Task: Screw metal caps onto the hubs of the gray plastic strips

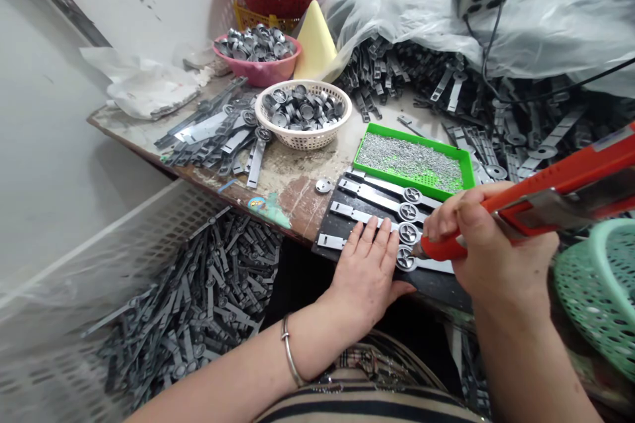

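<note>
Black, flat work board (331,226), one, at the near edge of a worn, paint-stained desk (307,192); presumably set there for close reach.

Grey, long flat strips with round spoked heads, four, laid side by side on the board; the even row likely lets each be reached in turn. The nearest grey strip (436,266) lies along the board's near side.

Left hand (367,271), palm down over the nearer strips; fingers straight, slightly parted, thumb held away, pinching nothing. Probably laid flat to steady the pieces.

Right hand (489,238), fingers wrapped around an orange-red, long-bodied handheld tool (560,182) with a metal clip. The tool slants down and left, its tip at the spoked head of the nearest strip; whether it touches cannot be told. The slant seems to keep the left hand clear.

Bright green, shallow rectangular plastic tray (467,168), just beyond the board, holding many small silvery metal pieces (409,157); seemingly placed for short reach.

White, round perforated plastic basket (302,140), farther back, with dark grey round parts (305,109). Pink plastic bowl (262,73), behind it, similar contents.

Grey strips, loose heap (213,135), left on the desk.
</note>
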The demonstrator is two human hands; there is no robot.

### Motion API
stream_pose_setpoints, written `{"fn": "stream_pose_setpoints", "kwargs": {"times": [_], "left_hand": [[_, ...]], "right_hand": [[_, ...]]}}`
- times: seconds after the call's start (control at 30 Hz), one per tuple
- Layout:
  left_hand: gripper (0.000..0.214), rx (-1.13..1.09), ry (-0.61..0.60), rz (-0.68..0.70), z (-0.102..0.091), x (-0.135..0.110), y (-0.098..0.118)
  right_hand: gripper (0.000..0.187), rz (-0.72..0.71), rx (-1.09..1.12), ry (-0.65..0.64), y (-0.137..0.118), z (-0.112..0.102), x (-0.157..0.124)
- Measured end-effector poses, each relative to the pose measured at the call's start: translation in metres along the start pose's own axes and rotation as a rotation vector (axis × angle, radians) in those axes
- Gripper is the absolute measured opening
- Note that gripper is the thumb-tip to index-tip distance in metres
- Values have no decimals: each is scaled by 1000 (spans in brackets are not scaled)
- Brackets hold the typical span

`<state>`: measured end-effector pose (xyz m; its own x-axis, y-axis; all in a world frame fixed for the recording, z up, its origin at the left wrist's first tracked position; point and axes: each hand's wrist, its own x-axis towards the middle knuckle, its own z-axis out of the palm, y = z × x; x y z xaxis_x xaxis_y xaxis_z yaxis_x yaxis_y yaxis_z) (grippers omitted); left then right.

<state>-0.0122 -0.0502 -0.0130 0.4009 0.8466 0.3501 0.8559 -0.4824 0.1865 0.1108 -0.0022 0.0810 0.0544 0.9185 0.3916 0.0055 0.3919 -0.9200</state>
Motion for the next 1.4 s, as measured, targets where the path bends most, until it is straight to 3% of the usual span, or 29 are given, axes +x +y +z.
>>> {"fn": "stream_pose_setpoints", "kwargs": {"times": [0.4, 1.4], "left_hand": [[50, 42, 68, -7, 6, -1, 1], [48, 43, 84, 5, 6, -1, 0]], "right_hand": [[20, 36, 56, 7, -2, 1, 1], [18, -6, -16, 17, 0, 0, 2]]}}
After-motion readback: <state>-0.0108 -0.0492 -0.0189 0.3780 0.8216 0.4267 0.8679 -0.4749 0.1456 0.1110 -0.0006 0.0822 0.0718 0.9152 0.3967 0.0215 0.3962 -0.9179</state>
